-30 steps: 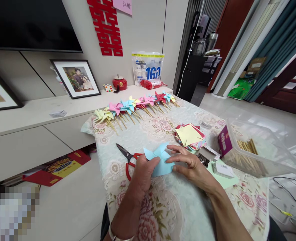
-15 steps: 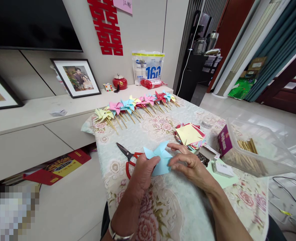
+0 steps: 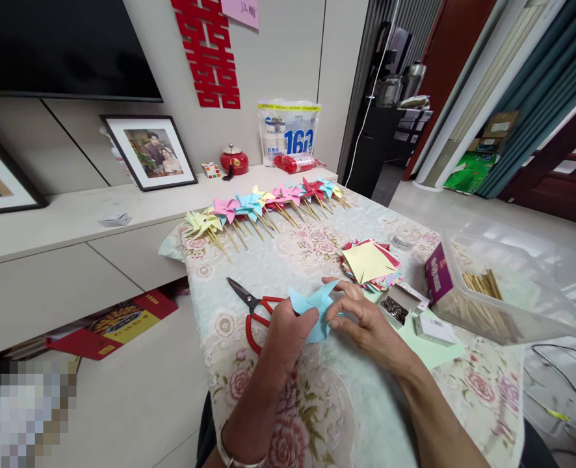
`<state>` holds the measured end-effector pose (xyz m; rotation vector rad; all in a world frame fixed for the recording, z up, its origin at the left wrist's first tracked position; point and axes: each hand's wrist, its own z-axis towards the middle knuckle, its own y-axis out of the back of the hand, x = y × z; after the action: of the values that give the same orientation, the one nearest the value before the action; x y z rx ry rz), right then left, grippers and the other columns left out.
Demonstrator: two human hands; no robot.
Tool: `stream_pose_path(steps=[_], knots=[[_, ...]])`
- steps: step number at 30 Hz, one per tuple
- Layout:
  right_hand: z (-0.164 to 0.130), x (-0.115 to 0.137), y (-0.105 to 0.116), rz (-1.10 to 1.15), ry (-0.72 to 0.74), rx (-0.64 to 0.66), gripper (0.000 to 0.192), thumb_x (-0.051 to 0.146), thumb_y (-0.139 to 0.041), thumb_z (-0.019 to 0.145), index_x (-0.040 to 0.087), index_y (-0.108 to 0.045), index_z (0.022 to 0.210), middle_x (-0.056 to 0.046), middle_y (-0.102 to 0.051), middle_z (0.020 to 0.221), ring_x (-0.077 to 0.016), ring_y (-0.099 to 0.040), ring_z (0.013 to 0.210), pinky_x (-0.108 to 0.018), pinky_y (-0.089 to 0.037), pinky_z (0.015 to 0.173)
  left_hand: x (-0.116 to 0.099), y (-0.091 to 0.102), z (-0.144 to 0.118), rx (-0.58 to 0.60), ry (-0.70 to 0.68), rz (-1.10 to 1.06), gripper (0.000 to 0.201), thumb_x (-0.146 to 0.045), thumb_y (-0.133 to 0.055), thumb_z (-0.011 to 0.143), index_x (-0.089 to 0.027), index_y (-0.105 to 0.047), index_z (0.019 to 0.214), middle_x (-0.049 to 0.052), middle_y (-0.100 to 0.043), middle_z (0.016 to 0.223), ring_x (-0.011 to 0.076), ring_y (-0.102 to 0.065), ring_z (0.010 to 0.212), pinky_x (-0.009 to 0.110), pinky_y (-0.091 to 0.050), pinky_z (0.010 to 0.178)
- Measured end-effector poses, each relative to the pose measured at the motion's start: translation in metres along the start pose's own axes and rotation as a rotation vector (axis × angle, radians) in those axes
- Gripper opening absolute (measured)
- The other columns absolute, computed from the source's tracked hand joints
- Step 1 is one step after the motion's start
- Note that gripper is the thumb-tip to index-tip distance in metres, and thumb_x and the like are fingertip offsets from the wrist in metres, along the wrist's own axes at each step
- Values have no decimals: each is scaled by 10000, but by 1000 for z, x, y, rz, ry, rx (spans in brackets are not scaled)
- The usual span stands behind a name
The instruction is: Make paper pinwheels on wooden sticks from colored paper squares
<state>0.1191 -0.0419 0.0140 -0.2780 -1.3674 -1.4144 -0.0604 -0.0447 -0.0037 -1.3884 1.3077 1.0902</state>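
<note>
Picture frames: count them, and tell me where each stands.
2. One picture frame is on the white cabinet, left of the red pot; another frame stands farther left, cut by the view's edge. Any behind them would be hidden.

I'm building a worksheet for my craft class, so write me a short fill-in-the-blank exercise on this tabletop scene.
1. The left hand's ____ lies on top of the folded light-blue paper.
2. The metal scissors have ____ handles.
3. The stack of cut coloured-paper squares has a pale ____ square on top.
4. The clear plastic box stands to the ____ of that stack.

Missing words: thumb; red; yellow; right.
</note>
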Motion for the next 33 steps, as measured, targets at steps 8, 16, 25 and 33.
stream_pose_path(steps=[8, 16, 25, 33], knots=[[3, 3, -8, 68, -38, -53, 110, 209, -600, 940, 234, -644, 842, -71, -612, 1173, -258, -490, 1318, -407, -399, 1044, -4, -3, -6, 62, 30, -124, 142, -246, -719, 642, -144, -726, 741, 15, -659, 610, 219, -625, 705, 275, -477, 621], [3, 8, -9, 89, -68, -102, 119, 167, -603, 888, 229, -609, 787, -57, -629, 1020, -240, -578, 1149, -362, -443, 943, -6, -4, -8, 90, 83, -168, 120, -247, -722, 613, -149, -685, 671, 1, -618, 578, 180, -569, 596, 261, -430, 558], [4, 10, -9, 62, -135, -108, 118, 124, -575, 805, 206, -579, 720, -26, -586, 846, -201, -587, 848, -324, -440, 775, -2, -5, -7, 86, 53, -82, 132, -277, -675, 638, -165, -612, 664, -28, -550, 569, 133, -462, 541, 252, -374, 521], [3, 7, -9, 37, -173, -86, 111, 133, -577, 801, 203, -583, 716, -27, -619, 866, -192, -577, 826, -301, -417, 720, -9, -4, -9, 117, 37, -66, 137, -254, -665, 623, -185, -548, 602, -49, -494, 549, 116, -412, 541, 238, -347, 507]])
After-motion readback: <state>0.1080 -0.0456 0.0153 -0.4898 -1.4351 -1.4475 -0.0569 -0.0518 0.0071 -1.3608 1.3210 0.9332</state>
